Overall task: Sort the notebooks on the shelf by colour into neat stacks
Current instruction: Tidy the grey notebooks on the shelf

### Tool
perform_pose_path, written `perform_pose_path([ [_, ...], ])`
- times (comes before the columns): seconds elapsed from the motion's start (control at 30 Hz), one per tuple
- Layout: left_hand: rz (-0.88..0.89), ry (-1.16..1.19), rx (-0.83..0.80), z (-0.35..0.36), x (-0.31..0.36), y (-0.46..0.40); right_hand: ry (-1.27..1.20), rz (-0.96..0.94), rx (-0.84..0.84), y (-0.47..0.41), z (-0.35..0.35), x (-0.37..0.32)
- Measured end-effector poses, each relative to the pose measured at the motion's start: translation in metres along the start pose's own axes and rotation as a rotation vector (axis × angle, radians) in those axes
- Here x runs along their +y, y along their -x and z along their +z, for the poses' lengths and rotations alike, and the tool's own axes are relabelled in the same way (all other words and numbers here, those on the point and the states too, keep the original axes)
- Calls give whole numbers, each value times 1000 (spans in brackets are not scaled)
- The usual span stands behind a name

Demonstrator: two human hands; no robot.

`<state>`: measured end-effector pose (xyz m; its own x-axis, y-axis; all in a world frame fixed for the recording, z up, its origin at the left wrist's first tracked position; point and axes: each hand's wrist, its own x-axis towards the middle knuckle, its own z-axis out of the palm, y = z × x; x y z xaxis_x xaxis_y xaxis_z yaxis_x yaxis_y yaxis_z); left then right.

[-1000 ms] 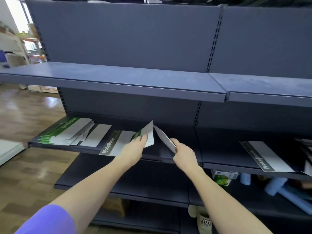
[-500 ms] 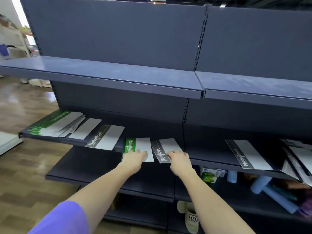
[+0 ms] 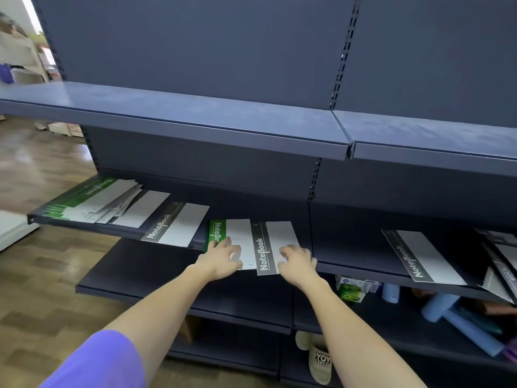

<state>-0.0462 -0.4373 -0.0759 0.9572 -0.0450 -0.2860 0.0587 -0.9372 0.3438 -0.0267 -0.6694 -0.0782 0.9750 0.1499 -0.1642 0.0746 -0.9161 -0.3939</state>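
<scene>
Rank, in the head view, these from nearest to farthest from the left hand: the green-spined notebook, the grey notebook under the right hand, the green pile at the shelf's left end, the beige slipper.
1. Green-spined notebook: under the left hand.
2. Grey notebook: just right of it, under the right hand.
3. Beige slipper: bottom level, below and right.
4. Green pile: shelf's far left end.

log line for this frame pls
phase: sorting | left hand: resting on green notebook | right hand: resting on grey notebook | both flat on shelf
</scene>
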Motion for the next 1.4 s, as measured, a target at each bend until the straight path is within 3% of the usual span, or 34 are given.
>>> perform_pose_path([
  [0.17,-183,26,284,5,-6,-6,-178,294,152,-3,7,-5],
  [0.3,-371,271,444,1,-7,-9,-447,542,147,-7,6,-13],
  [0.47,-428,556,383,-9,-24,-17,-912,529,84,2,15,-20],
  [0.57,-394,699,402,-4,-33,-18,-1066,495,111,10,20,-28],
  [0.7,-298,773,342,-2,-35,-17,-1051,459,225,20,22,-34],
  [0.97,-14,797,160,8,-23,-22,-688,565,507,62,28,-18],
  [1.13,127,713,125,17,21,-14,-914,687,655,103,16,13],
  [1.4,189,632,67,31,122,-9,-898,693,748,147,-21,82],
])
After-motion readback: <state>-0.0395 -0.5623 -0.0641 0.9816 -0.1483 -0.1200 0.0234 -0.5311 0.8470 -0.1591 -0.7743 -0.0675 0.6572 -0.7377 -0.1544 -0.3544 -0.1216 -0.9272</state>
